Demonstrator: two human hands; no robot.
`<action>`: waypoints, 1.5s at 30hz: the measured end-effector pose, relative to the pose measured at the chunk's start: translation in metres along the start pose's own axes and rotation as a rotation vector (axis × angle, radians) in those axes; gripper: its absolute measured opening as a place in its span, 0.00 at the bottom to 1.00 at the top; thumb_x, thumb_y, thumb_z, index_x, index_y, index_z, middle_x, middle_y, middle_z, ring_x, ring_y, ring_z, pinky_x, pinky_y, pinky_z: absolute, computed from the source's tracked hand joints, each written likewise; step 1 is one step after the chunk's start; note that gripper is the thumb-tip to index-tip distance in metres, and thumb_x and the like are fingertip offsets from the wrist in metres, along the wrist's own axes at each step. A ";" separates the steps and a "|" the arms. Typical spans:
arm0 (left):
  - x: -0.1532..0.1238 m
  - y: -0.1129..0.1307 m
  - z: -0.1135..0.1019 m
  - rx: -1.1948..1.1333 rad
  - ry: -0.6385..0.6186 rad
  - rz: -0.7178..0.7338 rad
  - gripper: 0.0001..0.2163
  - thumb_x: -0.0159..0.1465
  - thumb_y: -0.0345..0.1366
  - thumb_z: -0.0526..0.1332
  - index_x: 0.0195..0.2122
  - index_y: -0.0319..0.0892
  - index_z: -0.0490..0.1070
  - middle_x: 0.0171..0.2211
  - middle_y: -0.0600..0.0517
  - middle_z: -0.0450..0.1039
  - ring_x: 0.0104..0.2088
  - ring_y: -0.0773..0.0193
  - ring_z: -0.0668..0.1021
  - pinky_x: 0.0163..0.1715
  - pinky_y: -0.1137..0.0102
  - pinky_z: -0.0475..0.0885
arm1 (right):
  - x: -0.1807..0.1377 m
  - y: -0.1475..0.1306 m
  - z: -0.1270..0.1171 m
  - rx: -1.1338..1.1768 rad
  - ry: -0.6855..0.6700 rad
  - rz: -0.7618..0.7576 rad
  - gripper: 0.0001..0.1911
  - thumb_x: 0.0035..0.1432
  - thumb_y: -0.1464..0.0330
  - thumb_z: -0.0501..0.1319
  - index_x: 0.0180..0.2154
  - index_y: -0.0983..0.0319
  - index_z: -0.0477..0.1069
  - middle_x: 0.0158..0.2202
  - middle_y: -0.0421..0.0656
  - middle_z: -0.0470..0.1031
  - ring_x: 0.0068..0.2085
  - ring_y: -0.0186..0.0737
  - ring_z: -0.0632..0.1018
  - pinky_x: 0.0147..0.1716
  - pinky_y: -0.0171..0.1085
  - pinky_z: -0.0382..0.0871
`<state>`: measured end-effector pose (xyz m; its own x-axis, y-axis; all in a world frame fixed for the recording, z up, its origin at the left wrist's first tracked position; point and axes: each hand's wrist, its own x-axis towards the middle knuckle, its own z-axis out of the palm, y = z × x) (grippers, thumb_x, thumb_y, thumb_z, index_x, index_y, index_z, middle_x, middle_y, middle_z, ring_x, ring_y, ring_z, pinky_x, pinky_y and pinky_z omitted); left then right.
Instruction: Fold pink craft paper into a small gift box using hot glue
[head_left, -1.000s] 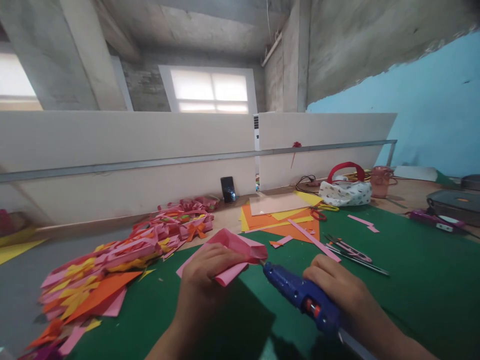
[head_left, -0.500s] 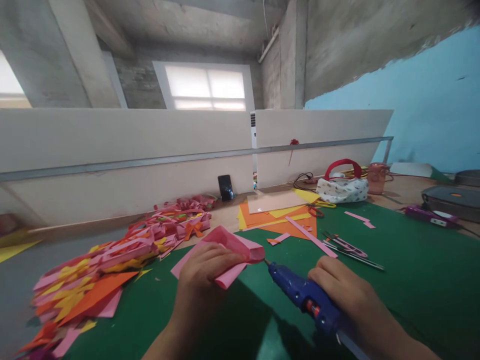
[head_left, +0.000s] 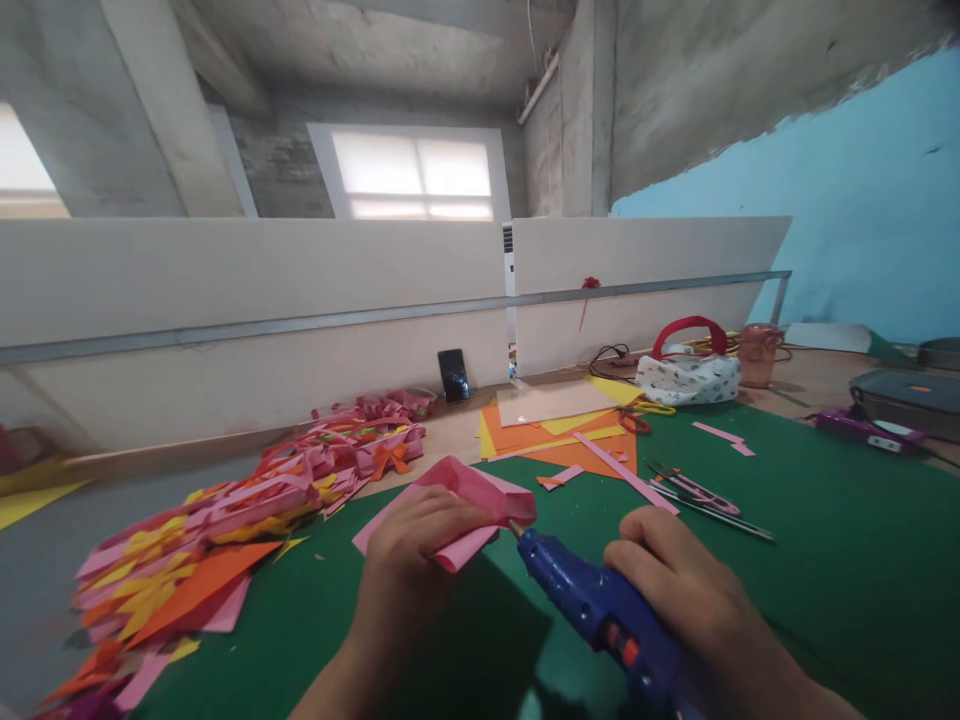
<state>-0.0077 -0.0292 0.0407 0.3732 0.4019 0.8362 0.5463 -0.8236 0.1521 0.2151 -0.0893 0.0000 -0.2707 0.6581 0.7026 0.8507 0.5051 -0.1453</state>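
A folded piece of pink paper (head_left: 510, 497) is pinched in my left hand (head_left: 420, 540), over the green mat (head_left: 810, 590). Its right end curves up into an open fold. My right hand (head_left: 690, 580) is wrapped round a blue hot glue gun (head_left: 577, 585). The gun's metal nozzle points up and left and meets the paper's right end; I cannot tell whether glue is coming out. My right fingers on the trigger side are partly hidden.
Pink, orange and yellow paper pieces (head_left: 247, 500) are heaped on the left. Orange sheets (head_left: 510, 436), scissors (head_left: 652, 408), tweezers (head_left: 712, 510) and a pink strip (head_left: 622, 472) lie ahead. A phone (head_left: 453, 375) leans on the partition. A cloth basket (head_left: 686, 380) stands at back right.
The glue gun has moved left, bringing its nozzle under the right end of the pink paper. The paper has shifted slightly right with my left hand.
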 end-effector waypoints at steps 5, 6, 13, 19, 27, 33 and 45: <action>0.001 0.003 -0.001 -0.008 -0.022 -0.035 0.04 0.52 0.28 0.63 0.25 0.43 0.76 0.22 0.56 0.76 0.23 0.69 0.76 0.25 0.74 0.70 | 0.000 -0.002 0.004 0.078 0.036 0.014 0.12 0.59 0.67 0.50 0.25 0.60 0.65 0.26 0.40 0.62 0.28 0.34 0.67 0.24 0.32 0.60; 0.001 0.004 -0.001 -0.016 -0.031 -0.040 0.04 0.52 0.27 0.63 0.26 0.44 0.76 0.22 0.56 0.76 0.23 0.69 0.75 0.25 0.74 0.69 | 0.000 0.001 0.005 0.105 0.034 0.017 0.12 0.59 0.67 0.49 0.25 0.59 0.65 0.26 0.40 0.63 0.27 0.34 0.68 0.23 0.31 0.60; -0.003 -0.001 0.000 -0.122 -0.101 -0.159 0.04 0.53 0.30 0.64 0.29 0.45 0.76 0.26 0.55 0.77 0.27 0.66 0.77 0.29 0.72 0.70 | 0.007 0.097 -0.010 -0.058 0.044 0.313 0.10 0.57 0.62 0.52 0.37 0.60 0.67 0.39 0.46 0.69 0.38 0.42 0.72 0.36 0.37 0.65; -0.007 -0.003 0.001 -0.328 -0.102 -0.447 0.04 0.55 0.37 0.63 0.29 0.47 0.77 0.27 0.54 0.78 0.27 0.66 0.78 0.27 0.74 0.71 | 0.002 0.210 -0.015 -0.516 -0.497 0.596 0.09 0.51 0.66 0.57 0.31 0.65 0.69 0.33 0.52 0.70 0.35 0.50 0.74 0.30 0.41 0.65; -0.011 -0.006 0.004 -0.519 -0.045 -0.578 0.05 0.52 0.37 0.65 0.30 0.43 0.77 0.29 0.51 0.78 0.30 0.61 0.79 0.29 0.71 0.75 | 0.041 0.058 -0.012 0.083 -0.116 0.054 0.03 0.55 0.69 0.56 0.33 0.59 0.67 0.45 0.47 0.66 0.48 0.43 0.70 0.44 0.41 0.66; -0.009 -0.006 -0.001 -0.424 -0.074 -0.504 0.04 0.54 0.35 0.64 0.30 0.43 0.77 0.29 0.51 0.78 0.29 0.63 0.78 0.28 0.72 0.74 | 0.054 -0.012 0.012 0.355 0.055 0.044 0.08 0.49 0.75 0.60 0.33 0.60 0.67 0.44 0.46 0.64 0.47 0.42 0.69 0.44 0.43 0.66; -0.004 -0.002 -0.001 -0.324 -0.021 -0.229 0.03 0.53 0.31 0.63 0.28 0.45 0.77 0.26 0.52 0.78 0.27 0.65 0.78 0.27 0.73 0.73 | 0.055 -0.012 0.029 0.302 0.122 -0.010 0.08 0.48 0.77 0.57 0.32 0.62 0.66 0.43 0.48 0.64 0.45 0.42 0.69 0.40 0.42 0.68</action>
<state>-0.0106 -0.0295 0.0379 0.2862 0.5956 0.7505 0.3539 -0.7936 0.4949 0.1767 -0.0424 0.0202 -0.2067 0.5893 0.7810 0.6712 0.6662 -0.3251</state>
